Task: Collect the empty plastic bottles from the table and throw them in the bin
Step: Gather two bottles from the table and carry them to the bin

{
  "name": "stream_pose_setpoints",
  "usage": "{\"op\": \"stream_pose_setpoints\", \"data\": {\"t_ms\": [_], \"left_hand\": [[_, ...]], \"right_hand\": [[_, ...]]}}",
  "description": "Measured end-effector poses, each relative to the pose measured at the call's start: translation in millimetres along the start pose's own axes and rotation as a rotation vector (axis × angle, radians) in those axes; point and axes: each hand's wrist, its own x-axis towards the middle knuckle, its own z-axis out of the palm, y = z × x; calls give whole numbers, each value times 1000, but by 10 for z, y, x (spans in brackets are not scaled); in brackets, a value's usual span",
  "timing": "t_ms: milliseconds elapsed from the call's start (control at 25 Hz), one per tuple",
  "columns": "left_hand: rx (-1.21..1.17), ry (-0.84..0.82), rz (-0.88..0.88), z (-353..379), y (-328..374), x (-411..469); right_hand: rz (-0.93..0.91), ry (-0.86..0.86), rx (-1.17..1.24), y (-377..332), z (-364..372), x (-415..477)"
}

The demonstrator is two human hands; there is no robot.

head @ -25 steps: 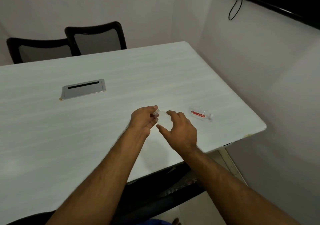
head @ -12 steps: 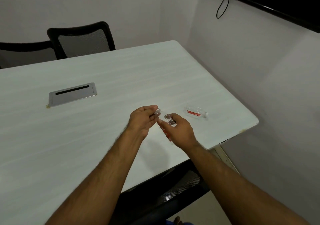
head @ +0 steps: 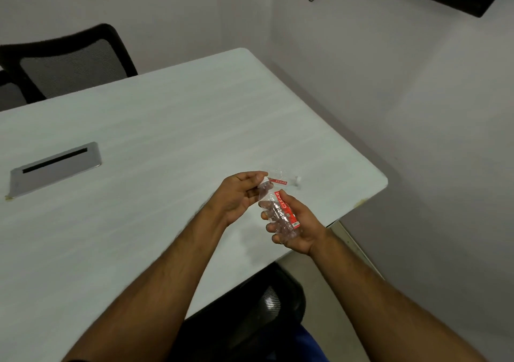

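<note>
A small clear plastic bottle with a red label (head: 282, 214) is wrapped in my right hand (head: 297, 228), held above the table's near edge. My left hand (head: 239, 194) pinches the top end of that bottle between thumb and fingers. A second clear bottle with a red label and white cap (head: 282, 179) lies on its side on the white table (head: 167, 139), just beyond my hands. No bin is in view.
A metal cable hatch (head: 55, 166) is set in the table at the left. Black mesh chairs (head: 75, 61) stand at the far side, another chair (head: 250, 306) below the near edge. Walls close in on the right.
My right hand has closed around the bottle and lifted it off the table toward me. My left hand stays at its top end. The view has shifted right.
</note>
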Motion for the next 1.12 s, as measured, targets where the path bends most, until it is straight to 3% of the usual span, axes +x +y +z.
{"op": "stream_pose_setpoints", "data": {"t_ms": [160, 200, 280, 360, 480, 560, 600, 720, 840, 960, 1120], "left_hand": [[146, 136, 2, 463, -334, 683], [360, 239, 58, 527, -428, 894], [1098, 389, 243, 539, -623, 1333], [1763, 274, 339, 439, -724, 1649], [2104, 92, 188, 359, -768, 1986], [2027, 150, 78, 361, -743, 2045], [1861, 236, 28, 345, -736, 1988], [1124, 567, -92, 137, -623, 1540], [534, 772, -56, -247, -356, 745], [294, 832, 42, -755, -61, -280], [205, 989, 219, -1363, 260, -1911]], "right_hand": [[10, 214, -19, -424, -595, 93], [3, 307, -42, -511, -747, 160], [8, 467, -96, -657, -1057, 310], [0, 572, -161, -752, -1252, 438], [-2, 650, -237, -847, -1388, 611], [-24, 669, -310, -859, -1400, 698], [-31, 660, -350, -835, -1365, 721], [-52, 609, -442, -699, -1034, 743], [-106, 494, -511, -412, -401, 798], [-167, 303, -586, 3, 484, 781], [-151, 53, -687, 846, 1828, 574]]}}
